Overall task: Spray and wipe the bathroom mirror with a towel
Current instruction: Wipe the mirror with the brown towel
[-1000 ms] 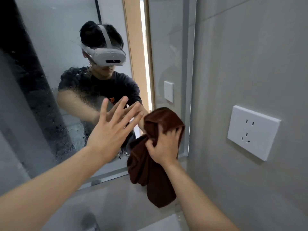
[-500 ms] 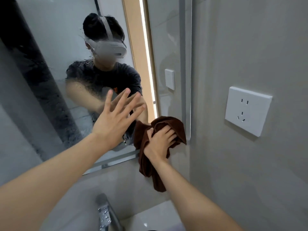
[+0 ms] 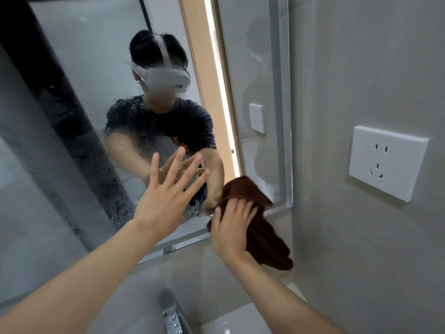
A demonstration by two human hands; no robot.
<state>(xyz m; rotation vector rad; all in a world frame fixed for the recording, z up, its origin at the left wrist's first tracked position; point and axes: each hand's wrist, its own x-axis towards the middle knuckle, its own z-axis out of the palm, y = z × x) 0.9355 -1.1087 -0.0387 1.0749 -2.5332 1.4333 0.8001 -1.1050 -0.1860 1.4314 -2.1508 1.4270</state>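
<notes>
The bathroom mirror [image 3: 96, 68] fills the upper left, wet with droplets across its middle and lower part. My left hand [image 3: 168, 194] is flat against the glass, fingers straight and spread. My right hand [image 3: 231, 227] presses a dark brown towel [image 3: 262, 235] against the mirror's lower right corner, fingers over the cloth; the towel's loose end hangs down past the mirror's bottom edge. A person wearing a white headset is reflected in the glass. No spray bottle is in view.
A white wall socket [image 3: 385, 162] sits on the grey tiled wall to the right. A chrome faucet [image 3: 171, 312] stands below at the bottom centre, beside a pale counter [image 3: 240, 319].
My right hand has carried the towel down the mirror's right side to its lower right corner. My left hand has stayed flat on the glass.
</notes>
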